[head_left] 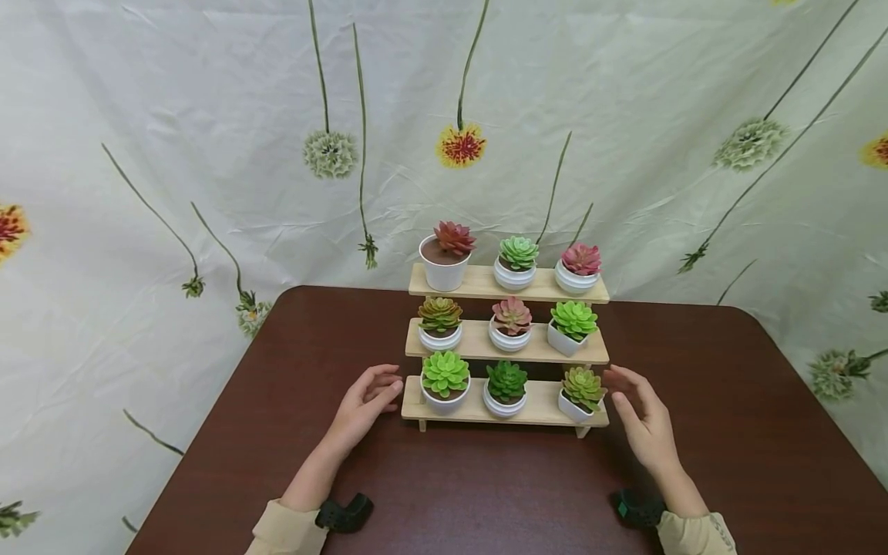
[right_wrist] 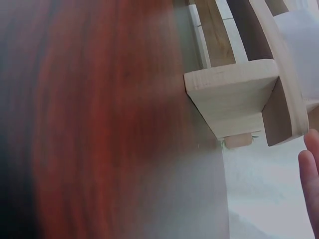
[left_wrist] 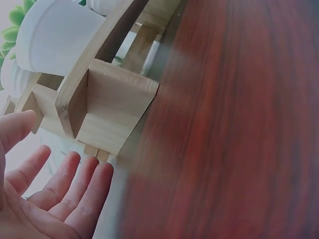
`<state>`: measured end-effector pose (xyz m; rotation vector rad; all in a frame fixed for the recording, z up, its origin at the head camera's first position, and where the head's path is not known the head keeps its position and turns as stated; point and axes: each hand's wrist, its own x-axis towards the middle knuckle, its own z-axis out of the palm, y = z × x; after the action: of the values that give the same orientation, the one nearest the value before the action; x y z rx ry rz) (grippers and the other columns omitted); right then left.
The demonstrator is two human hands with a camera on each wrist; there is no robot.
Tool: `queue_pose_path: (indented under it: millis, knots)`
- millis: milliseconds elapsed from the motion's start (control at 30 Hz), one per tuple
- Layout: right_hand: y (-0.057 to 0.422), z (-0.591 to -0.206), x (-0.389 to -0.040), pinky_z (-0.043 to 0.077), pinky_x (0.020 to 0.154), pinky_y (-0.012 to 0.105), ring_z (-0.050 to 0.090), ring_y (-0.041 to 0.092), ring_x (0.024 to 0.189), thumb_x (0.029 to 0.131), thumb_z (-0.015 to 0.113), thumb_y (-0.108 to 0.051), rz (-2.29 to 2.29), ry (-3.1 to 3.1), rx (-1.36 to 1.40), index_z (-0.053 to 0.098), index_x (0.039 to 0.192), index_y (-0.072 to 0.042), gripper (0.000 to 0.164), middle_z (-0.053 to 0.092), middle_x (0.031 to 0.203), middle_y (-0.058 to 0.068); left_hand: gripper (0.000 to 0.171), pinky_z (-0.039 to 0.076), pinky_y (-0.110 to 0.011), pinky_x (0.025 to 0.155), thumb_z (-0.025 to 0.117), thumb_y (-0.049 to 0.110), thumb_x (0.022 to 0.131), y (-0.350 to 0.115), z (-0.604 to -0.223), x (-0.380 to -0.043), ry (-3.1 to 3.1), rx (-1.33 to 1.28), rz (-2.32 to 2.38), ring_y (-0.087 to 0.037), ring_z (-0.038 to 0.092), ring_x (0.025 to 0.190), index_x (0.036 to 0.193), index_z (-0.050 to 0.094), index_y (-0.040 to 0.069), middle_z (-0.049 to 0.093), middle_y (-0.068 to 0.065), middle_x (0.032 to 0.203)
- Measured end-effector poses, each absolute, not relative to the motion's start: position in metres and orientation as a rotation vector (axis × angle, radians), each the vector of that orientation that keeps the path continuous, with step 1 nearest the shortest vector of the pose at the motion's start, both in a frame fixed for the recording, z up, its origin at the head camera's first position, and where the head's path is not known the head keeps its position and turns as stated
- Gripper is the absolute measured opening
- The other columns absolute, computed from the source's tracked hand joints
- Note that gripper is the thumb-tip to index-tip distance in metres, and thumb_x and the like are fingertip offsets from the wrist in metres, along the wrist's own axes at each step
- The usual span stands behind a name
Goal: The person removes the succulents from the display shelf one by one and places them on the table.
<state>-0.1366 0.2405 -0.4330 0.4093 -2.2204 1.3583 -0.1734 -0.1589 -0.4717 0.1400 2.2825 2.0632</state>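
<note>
A three-tier wooden stand (head_left: 496, 415) bears small artificial succulents in white pots, three to a tier. My left hand (head_left: 368, 397) is beside the stand's left end, its fingers loosely bent with nothing in them. In the left wrist view, its fingers (left_wrist: 94, 184) spread near the wooden leg (left_wrist: 119, 94), apart from it. My right hand (head_left: 645, 424) is at the right end of the bottom tier, close to the yellow-green succulent (head_left: 583, 385). Only fingertips (right_wrist: 309, 167) show in the right wrist view, beside the shelf end; whether they touch it I cannot tell.
The stand is on a dark red-brown table (head_left: 486, 486), near its back edge. A pale cloth (head_left: 229, 92) printed with flowers hangs behind and at the sides. Each wrist wears a black device, one on the left wrist (head_left: 344, 514) and one on the right wrist (head_left: 638, 510).
</note>
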Motion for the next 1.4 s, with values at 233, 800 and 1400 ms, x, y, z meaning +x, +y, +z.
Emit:
queue_pose_path:
  millis: [233,800,1400]
  knots:
    - [0.237,-0.434,-0.135,0.044,0.079,0.008,0.057,-0.001,0.096,0.086,0.052,0.017,1.426,-2.218,0.409,0.050,0.120,0.013,0.035,0.061,0.107,0.014,0.041,0.055,-0.036,0.076,0.060,0.020,0.094,-0.157,-0.476,-0.172,2.232,0.119,2.098,-0.026,0.059,0.102,0.130,0.049,0.003,0.057,-0.021,0.117]
    - [0.232,-0.435,-0.132,0.044,0.081,0.011,0.053,-0.004,0.095,0.075,0.066,0.017,1.421,-2.293,0.382,0.051,0.123,0.009,0.050,0.054,0.109,-0.012,0.034,0.057,-0.036,0.066,0.063,0.015,0.091,-0.156,-0.487,-0.170,2.201,0.200,2.129,-0.015,0.064,0.083,0.120,0.056,-0.001,0.063,-0.020,0.103]
    - [0.241,-0.451,-0.138,0.045,0.080,0.012,0.051,-0.004,0.099,0.066,0.082,0.005,1.467,-2.392,0.291,0.050,0.129,-0.002,0.071,0.051,0.120,-0.014,0.033,0.057,-0.035,0.067,0.064,0.011,0.090,-0.157,-0.488,-0.172,2.173,0.178,2.139,-0.013,0.063,0.085,0.119,0.057,-0.003,0.063,-0.020,0.105]
